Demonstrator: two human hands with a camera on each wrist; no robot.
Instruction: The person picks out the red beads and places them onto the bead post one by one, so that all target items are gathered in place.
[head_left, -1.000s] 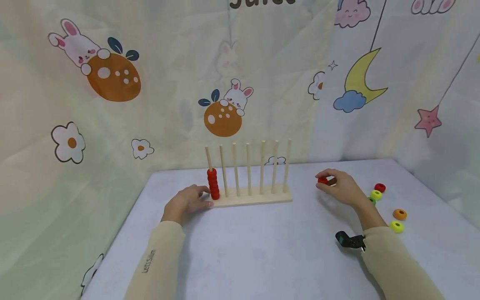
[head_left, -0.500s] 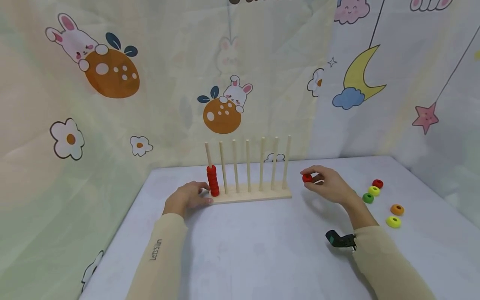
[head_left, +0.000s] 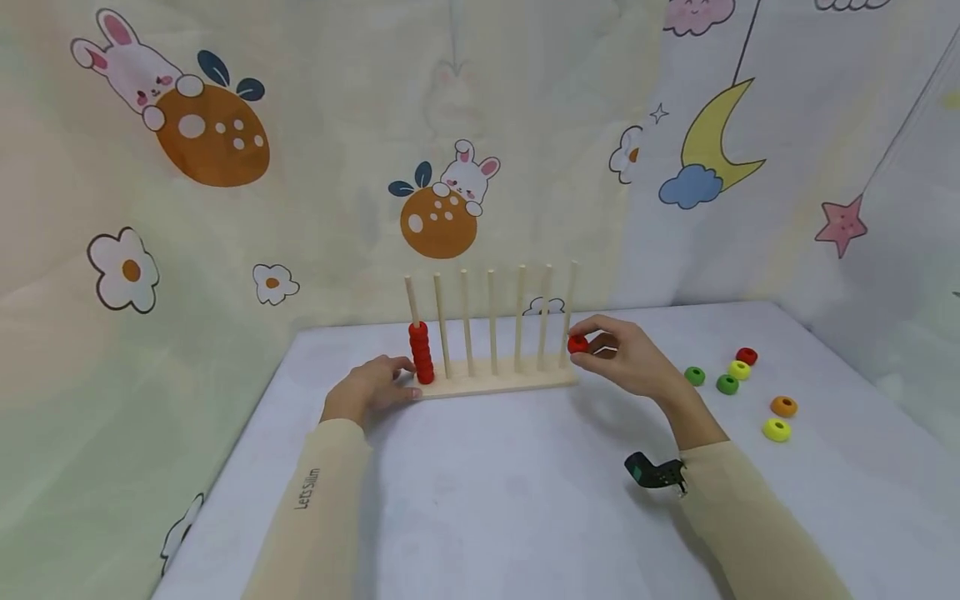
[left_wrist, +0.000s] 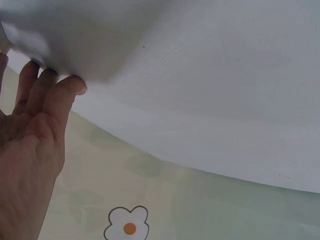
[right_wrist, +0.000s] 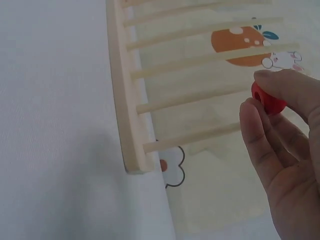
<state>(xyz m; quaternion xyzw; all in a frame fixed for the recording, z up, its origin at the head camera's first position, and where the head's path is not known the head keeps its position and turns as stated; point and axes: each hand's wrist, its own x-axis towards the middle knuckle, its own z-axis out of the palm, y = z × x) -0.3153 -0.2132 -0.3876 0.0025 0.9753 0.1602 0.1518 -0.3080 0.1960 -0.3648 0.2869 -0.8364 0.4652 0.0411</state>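
Note:
A pale wooden peg rack (head_left: 497, 381) with several upright pegs stands toward the back of the table. Red beads (head_left: 422, 353) are stacked on its leftmost peg. At the rack's left end is my left hand (head_left: 369, 389), thumb in front and fingers behind, holding the end of the base. In the left wrist view the fingers (left_wrist: 60, 97) are bent, and the rack is out of sight. My right hand (head_left: 628, 357) pinches a single red bead (right_wrist: 270, 100) between thumb and fingertips, held up beside the rack's rightmost peg, apart from the pegs.
Loose beads lie on the table to the right: a red one (head_left: 746, 356), an orange one (head_left: 784, 406), two green and two yellow. A black device (head_left: 654, 472) sticks out at the right sleeve. A printed cloth (head_left: 337, 208) hangs behind the table.
My right hand has carried the red bead leftward, from near the loose beads to the rack's right end. The left hand stays at the rack's left end. The head view has tilted down slightly.

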